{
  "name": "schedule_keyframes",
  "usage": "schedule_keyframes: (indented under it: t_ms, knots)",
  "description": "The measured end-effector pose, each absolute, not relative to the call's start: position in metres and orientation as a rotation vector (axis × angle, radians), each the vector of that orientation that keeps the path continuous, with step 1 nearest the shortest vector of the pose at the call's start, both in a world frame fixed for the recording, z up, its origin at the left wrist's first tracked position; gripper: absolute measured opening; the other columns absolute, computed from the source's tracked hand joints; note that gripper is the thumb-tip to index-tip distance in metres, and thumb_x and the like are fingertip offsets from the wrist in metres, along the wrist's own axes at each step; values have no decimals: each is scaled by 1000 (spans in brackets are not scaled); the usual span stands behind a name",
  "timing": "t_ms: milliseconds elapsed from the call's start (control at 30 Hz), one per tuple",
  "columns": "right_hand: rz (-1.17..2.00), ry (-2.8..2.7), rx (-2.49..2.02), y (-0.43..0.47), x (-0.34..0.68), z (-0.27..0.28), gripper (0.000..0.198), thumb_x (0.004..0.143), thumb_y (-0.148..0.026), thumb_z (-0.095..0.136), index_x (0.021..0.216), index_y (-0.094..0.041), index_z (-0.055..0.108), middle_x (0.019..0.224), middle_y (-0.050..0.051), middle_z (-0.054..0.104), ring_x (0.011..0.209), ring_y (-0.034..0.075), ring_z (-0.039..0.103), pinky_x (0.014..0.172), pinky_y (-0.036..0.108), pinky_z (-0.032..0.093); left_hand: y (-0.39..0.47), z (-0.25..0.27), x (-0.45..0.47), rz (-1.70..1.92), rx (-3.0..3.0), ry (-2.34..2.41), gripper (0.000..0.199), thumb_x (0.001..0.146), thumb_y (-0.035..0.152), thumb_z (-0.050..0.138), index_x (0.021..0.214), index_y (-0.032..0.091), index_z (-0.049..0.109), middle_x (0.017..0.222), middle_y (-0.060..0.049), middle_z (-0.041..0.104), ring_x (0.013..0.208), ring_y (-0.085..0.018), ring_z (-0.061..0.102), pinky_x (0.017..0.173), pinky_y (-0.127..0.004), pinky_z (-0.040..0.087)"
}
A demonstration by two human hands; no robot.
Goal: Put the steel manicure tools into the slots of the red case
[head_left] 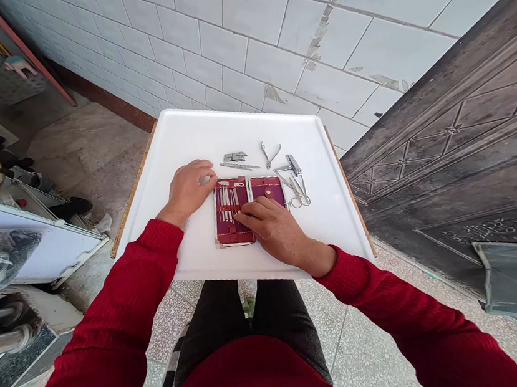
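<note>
An open red manicure case (235,237) lies on the white table. Slim metal manicure tools (225,205) stand in a row under a strap in its left half. My left hand (190,188) is at the case's upper left corner, thumb and curled fingers closed on the edge. Over the case's middle is my right hand (276,226), its fingers together and their tips at the lower end of one slim tool in the row. The exact grip there is partly hidden. The case's right half (267,185) has a snapped flap and is partly covered by that hand.
Beyond the case lie nail clippers (235,157), a slim metal tool (239,166) and cuticle nippers (271,154). More clippers (293,165) and small scissors (300,196) lie to the right. The table (200,257) stands by a tiled wall (231,46). A dark carved door (423,154) is at right.
</note>
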State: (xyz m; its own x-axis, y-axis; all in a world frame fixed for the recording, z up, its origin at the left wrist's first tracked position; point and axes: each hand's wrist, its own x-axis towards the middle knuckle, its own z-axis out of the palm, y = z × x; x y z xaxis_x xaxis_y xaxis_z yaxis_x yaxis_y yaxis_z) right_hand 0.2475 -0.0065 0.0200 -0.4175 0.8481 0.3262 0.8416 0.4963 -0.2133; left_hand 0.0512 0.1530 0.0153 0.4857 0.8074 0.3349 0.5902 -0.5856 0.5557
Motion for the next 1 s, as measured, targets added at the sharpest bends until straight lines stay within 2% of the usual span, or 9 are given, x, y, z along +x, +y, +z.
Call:
schedule_keyframes:
  t_ms: [167,367,700,867,1000]
  knots:
    - [136,-2239,-1438,3,243,30,23,104,-25,56,110,-21,78,112,9,75,98,25,59,88,40,43,153,15,51,827,2368,1161,21,89,25,56,79,24,75,120,-3,76,113,-25,70,107,-42,52]
    - [193,-2301,-1464,14,236,40,17,100,-28,67,87,-20,76,95,6,76,91,22,58,86,38,35,154,13,51,838,2360,1176,20,90,26,57,80,24,75,122,-3,76,115,-25,69,107,-42,52]
    - [235,-2207,-1417,16,236,29,16,98,-23,70,83,-20,75,89,4,75,87,20,60,85,37,34,156,8,49,853,2372,1164,21,91,27,57,82,23,76,122,-3,76,116,-24,69,107,-41,52]
    - [336,-2094,-1355,11,247,27,8,92,-21,77,84,-21,74,90,3,75,86,19,61,85,36,36,156,8,49,855,2363,1157,21,92,28,58,82,22,75,122,-4,76,116,-25,69,107,-42,51]
    - [350,-2075,-1363,11,251,25,12,89,-18,80,80,-20,72,85,2,73,84,19,59,85,36,36,157,9,48,853,2375,1156,20,92,28,58,82,22,75,123,-5,75,116,-26,69,107,-42,51]
